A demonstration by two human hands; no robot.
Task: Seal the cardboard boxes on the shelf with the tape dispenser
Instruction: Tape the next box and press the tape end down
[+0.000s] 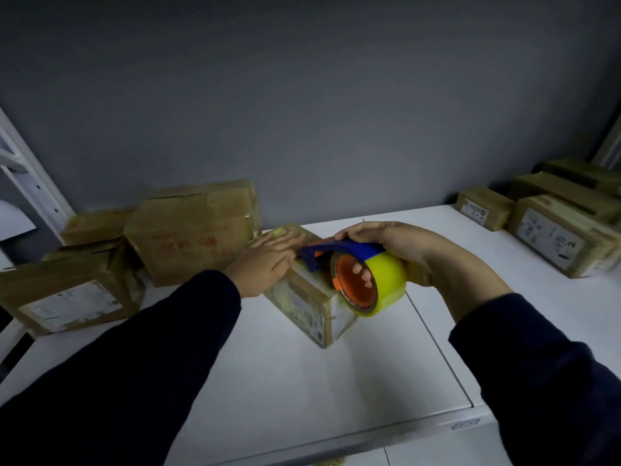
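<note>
A: Start at the left end of the white shelf. What have you got there?

B: You have a cluster of cardboard boxes near the back left corner. A flat box with a white label sits nearest the left edge, a low box lies behind it against the grey wall, and a taller taped box with red print stands just to their right.

A: And your left hand?

B: Your left hand lies flat, fingers stretched out, pressing on top of the small box in the middle of the shelf. It clasps nothing; the palm just rests on the box's top. That box sits turned at an angle, one corner pointing toward the front edge, with printed labels on its near sides.

A: Where is the tape dispenser?

B: The tape dispenser is over the right part of that same box, its blue nose touching the top just beside your left fingertips. Your right hand is clenched around it, fingers threaded through the orange core, with the yellow tape roll facing you.

A: Anything further right?

B: More labelled boxes near the back right corner: a small one, a larger one marked with handwriting, and two long ones behind, well apart from your hands.
</note>
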